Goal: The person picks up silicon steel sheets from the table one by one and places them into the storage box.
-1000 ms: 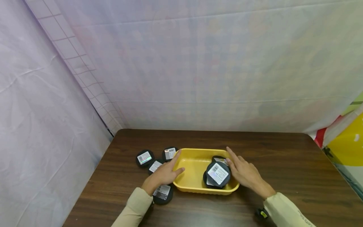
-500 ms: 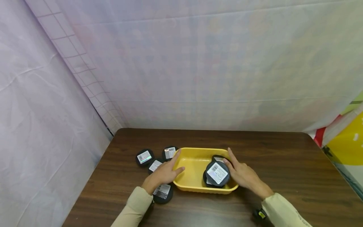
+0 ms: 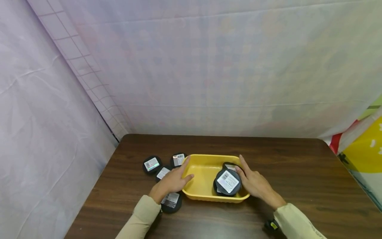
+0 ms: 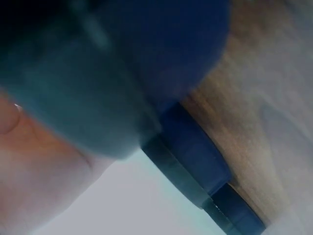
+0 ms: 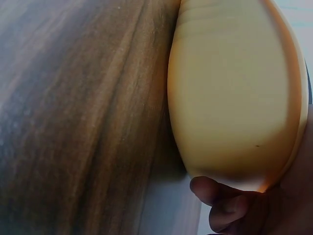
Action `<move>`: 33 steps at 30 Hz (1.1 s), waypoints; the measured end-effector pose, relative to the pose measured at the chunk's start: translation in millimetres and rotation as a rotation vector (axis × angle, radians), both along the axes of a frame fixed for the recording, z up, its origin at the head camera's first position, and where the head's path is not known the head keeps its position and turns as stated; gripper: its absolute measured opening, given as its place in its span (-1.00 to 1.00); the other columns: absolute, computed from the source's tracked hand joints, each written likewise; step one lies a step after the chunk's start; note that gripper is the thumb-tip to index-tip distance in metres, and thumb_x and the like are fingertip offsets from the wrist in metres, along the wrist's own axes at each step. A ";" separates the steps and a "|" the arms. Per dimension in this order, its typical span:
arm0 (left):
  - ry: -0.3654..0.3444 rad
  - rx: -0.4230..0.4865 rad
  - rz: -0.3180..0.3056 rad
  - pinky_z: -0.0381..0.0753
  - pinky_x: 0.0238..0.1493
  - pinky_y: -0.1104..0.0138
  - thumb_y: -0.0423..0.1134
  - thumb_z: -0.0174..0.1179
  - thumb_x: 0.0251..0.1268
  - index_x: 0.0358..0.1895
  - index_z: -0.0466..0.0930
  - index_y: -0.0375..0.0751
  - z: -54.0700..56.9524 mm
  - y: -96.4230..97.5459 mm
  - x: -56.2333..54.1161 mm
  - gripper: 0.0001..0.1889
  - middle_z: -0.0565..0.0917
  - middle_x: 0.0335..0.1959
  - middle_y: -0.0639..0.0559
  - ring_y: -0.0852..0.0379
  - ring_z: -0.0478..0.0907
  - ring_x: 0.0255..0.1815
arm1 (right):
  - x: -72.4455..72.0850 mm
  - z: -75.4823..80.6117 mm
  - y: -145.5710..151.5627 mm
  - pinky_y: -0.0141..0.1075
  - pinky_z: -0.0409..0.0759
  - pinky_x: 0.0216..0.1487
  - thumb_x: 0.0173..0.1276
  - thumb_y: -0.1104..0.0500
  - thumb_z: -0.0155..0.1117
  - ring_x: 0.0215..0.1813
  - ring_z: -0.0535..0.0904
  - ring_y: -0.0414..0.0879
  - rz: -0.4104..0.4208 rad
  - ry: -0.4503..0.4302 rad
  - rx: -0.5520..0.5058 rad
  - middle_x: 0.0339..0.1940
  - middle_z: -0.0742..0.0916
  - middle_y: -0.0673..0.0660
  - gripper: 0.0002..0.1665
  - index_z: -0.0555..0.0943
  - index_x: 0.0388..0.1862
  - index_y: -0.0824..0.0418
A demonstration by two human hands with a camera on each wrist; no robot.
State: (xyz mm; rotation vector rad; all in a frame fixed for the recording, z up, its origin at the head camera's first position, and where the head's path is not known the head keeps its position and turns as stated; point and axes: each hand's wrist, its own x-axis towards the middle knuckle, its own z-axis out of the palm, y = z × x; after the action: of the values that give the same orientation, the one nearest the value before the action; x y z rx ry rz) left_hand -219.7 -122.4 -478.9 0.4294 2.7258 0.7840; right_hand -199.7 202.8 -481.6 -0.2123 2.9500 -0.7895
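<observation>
A yellow plastic basin (image 3: 199,177) stands on the table between both hands. My left hand (image 3: 170,183) holds its left end, thumb over the rim inside and index finger along the edge. At the other end my right hand (image 3: 259,186) grips the wall, thumb inside; in the right wrist view its fingers (image 5: 227,210) curl at the basin's outer wall (image 5: 234,93). Black round flat containers with white barcode labels are heaped in the basin's right half, a top container (image 3: 228,182) overlapping others. The left hand's other fingers are hidden.
Several similar black containers lie left of the basin, one container (image 3: 152,164) farthest left and another container (image 3: 171,202) near the left wrist. A small black object (image 3: 271,225) with a yellow-green patch is beside the right sleeve. Pale curtains (image 3: 209,83) hang behind the table.
The right hand and the basin's right end have shifted slightly left, and the right thumb has come further inward over the rim. The left hand holds its place; the containers stay heaped.
</observation>
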 end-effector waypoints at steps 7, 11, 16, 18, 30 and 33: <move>0.072 -0.101 -0.020 0.45 0.21 -0.05 0.22 -0.12 0.51 0.62 -0.22 0.22 1.7 1.8 -1.2 -0.24 0.43 0.39 -0.22 -0.14 0.49 0.25 | 0.0 0.1 0.3 0.21 0.54 -0.11 0.56 -0.38 -0.42 -0.01 0.64 0.40 -0.008 -0.011 0.009 0.15 0.58 0.58 -0.12 -0.14 0.66 0.05; 0.119 -0.151 -0.028 0.51 0.12 -0.02 0.24 -0.16 0.52 0.63 -0.17 0.17 2.5 2.1 -0.6 -0.27 0.50 0.31 -0.24 -0.13 0.57 0.12 | 0.0 -0.1 0.1 0.19 0.55 -0.15 0.55 -0.39 -0.42 -0.03 0.65 0.37 -0.011 -0.021 0.014 0.16 0.58 0.56 -0.11 -0.12 0.66 0.06; 0.186 -0.158 -0.038 0.56 0.00 0.01 0.23 -0.19 0.54 0.62 -0.08 0.12 5.7 -1.0 2.2 -0.30 0.55 0.22 -0.25 -0.09 0.60 -0.06 | -0.6 -0.6 -0.4 0.17 0.55 -0.19 0.54 -0.41 -0.44 -0.06 0.66 0.35 -0.009 -0.025 0.017 0.18 0.58 0.55 -0.11 -0.14 0.66 0.03; 0.217 -0.148 -0.034 0.57 -0.02 0.01 0.22 -0.18 0.54 0.61 -0.05 0.10 7.5 -3.9 3.3 -0.31 0.56 0.19 -0.24 -0.09 0.61 -0.09 | -1.0 -0.7 -0.7 0.17 0.55 -0.19 0.54 -0.41 -0.45 -0.06 0.66 0.35 -0.007 -0.024 0.018 0.19 0.58 0.54 -0.11 -0.15 0.66 0.01; 0.302 -0.171 -0.039 0.57 -0.08 0.04 0.16 -0.10 0.55 0.57 0.12 0.00 13.9 -33.7 17.4 -0.35 0.60 0.02 -0.19 -0.02 0.58 -0.18 | 0.0 0.0 -0.5 0.19 0.55 -0.17 0.55 -0.39 -0.44 -0.05 0.65 0.38 -0.010 -0.013 0.003 0.19 0.58 0.53 -0.13 -0.12 0.66 0.01; 0.316 -0.183 -0.045 0.55 -0.02 -0.04 0.13 -0.09 0.55 0.51 0.24 -0.05 13.3 -40.2 23.9 -0.40 0.59 0.07 -0.20 -0.09 0.60 -0.03 | -0.2 -0.4 -0.8 0.18 0.55 -0.19 0.55 -0.40 -0.45 -0.07 0.66 0.36 -0.014 -0.016 0.006 0.17 0.60 0.53 -0.13 -0.11 0.66 0.02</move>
State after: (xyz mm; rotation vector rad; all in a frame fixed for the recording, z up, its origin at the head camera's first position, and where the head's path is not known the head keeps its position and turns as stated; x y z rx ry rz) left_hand -195.8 -162.6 -465.6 0.6167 3.0315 0.4830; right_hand -199.9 201.9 -481.9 -0.1838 2.9421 -0.7809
